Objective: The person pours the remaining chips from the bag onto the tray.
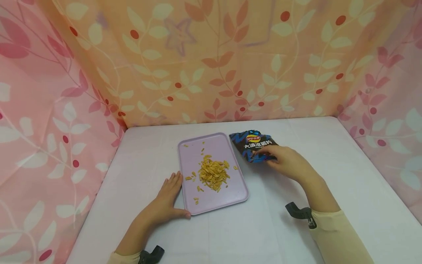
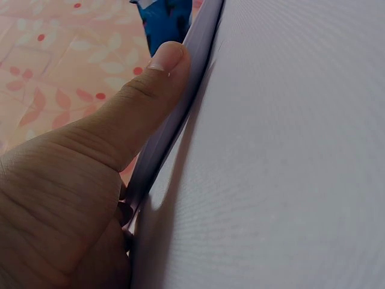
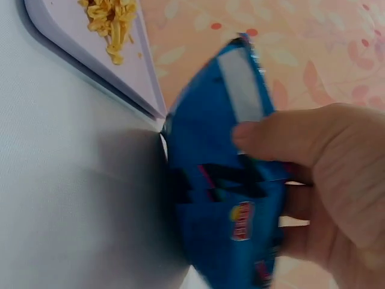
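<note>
A lilac rectangular tray (image 1: 224, 203) lies on the table, with a heap of yellow broken potato chips (image 1: 213, 173) near its middle and loose bits around. My left hand (image 1: 166, 200) rests at the tray's near left corner, fingers stretched along the left side and thumb at the front rim. In the left wrist view the thumb (image 2: 141, 99) lies straight against the rim. My right hand (image 1: 291, 163) pinches a dark blue chip bag (image 1: 247, 145) by its right side, just right of the tray. The right wrist view shows the thumb across the bag (image 3: 216, 174), with fingers behind it.
A white cloth covers the table (image 1: 211, 238). Floral curtains (image 1: 211, 62) stand behind it and along both sides. Each wrist carries a black camera mount, such as the right mount (image 1: 298, 212).
</note>
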`<state>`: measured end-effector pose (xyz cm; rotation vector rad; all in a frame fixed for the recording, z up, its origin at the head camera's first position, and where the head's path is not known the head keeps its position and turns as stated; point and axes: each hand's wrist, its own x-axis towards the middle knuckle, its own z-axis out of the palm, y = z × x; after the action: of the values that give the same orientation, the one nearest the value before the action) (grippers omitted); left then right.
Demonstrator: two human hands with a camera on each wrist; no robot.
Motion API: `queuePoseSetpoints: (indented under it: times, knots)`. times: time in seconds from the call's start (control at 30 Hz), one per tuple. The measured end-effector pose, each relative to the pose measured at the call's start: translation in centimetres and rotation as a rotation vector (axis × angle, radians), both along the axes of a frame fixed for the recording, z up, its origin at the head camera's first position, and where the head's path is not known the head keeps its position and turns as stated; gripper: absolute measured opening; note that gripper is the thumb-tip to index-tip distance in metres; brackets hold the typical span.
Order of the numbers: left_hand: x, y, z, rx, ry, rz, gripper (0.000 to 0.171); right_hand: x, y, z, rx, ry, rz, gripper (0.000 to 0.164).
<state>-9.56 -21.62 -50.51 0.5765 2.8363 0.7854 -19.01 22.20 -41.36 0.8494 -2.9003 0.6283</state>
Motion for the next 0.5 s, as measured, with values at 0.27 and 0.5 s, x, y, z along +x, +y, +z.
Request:
queuePoseSetpoints:
  times: [0.27,0.5]
  knots:
    - [0.0,0.0,0.0,-0.013,-0.017,0.009,0.136,-0.2,-0.2,-0.6,0.001,-0.165,0.089,0.038]
    - [0.0,-0.1,-0.2,-0.020,-0.019,0.007,0.137,-0.1,-0.3,-1.4,0.057,-0.193,0.060,0.041]
